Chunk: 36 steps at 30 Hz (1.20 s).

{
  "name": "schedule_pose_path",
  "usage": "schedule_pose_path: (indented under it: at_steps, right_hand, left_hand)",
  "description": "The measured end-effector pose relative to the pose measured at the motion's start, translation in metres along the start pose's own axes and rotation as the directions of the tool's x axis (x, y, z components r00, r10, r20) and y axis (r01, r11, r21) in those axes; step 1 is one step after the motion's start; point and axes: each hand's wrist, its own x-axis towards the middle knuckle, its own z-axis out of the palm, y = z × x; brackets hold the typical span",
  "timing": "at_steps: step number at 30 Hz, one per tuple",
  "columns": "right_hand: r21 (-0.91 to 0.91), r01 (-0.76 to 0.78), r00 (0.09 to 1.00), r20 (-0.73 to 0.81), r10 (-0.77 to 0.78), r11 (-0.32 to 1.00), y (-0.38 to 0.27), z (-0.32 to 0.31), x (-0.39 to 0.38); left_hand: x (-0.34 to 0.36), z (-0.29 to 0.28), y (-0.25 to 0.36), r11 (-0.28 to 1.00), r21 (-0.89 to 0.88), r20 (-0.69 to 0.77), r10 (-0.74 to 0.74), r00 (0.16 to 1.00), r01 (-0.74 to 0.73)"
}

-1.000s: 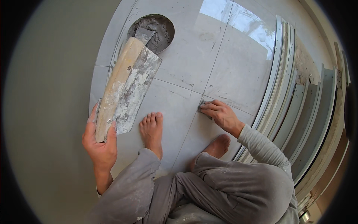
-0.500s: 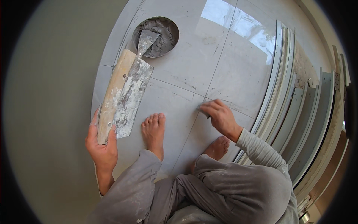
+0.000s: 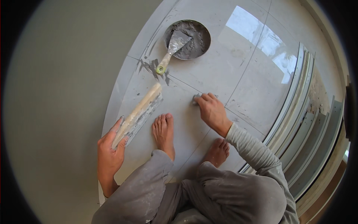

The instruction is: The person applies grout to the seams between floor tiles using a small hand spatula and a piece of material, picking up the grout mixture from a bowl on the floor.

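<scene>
My left hand (image 3: 111, 158) grips the near end of a wide scraper (image 3: 142, 104), which has a wooden back strip and a steel blade smeared with grey and white filler. Its blade is turned nearly edge-on to me. My right hand (image 3: 215, 115) is closed around a small grey piece (image 3: 196, 98) that its fingers mostly cover; its kind is unclear. Beyond the scraper stands a round bowl (image 3: 208, 48) of grey filler paste (image 3: 199, 44). A putty knife (image 3: 175, 43) rests with its blade in the paste, its pale handle leaning over the rim toward me.
Large grey floor tiles (image 3: 182, 134) lie beneath, with dark filler smears (image 3: 151, 66) beside the bowl. A plain greenish-grey wall (image 3: 63, 112) rises on the left. Long metal profiles (image 3: 298, 143) are stacked along the right. My bare feet (image 3: 164, 134) stand between my hands.
The scraper has tipped from showing its broad blade face to nearly edge-on. My right hand has lifted off the tile joint toward the scraper's side. The whole view has shifted, moving the bowl rightward in it.
</scene>
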Motion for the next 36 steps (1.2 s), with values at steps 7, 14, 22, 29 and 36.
schedule_pose_path:
  at_steps: [7, 14, 22, 29, 36]
  right_hand:
    - [0.339, 0.122, 0.991, -0.092, -0.097, 0.933, -0.047, 0.009, 0.122]
    - [0.466, 0.146, 0.989, -0.097, -0.114, 0.873, -0.050, 0.036, 0.241]
    - [0.381, 0.038, 0.965, -0.256, 0.066, 0.924, -0.065, 0.066, 0.339]
    - [0.149, 0.351, 0.936, -0.044, -0.349, 0.924, -0.167, 0.126, 0.363]
    - [-0.026, 0.658, 0.750, -0.065, -0.659, 0.752, -0.184, 0.216, 0.427]
  left_hand:
    - [0.021, -0.059, -0.014, 0.992, 0.083, 0.093, -0.106, 0.990, 0.098]
    - [0.037, -0.101, -0.077, 0.989, 0.070, 0.041, -0.131, 0.991, 0.128]
    - [0.059, -0.140, -0.142, 0.975, 0.053, 0.024, -0.219, 0.975, 0.217]
    - [0.044, -0.172, -0.187, 0.962, 0.055, -0.001, -0.268, 0.963, 0.268]
    - [0.029, -0.174, -0.233, 0.945, 0.027, -0.074, -0.325, 0.943, 0.327]
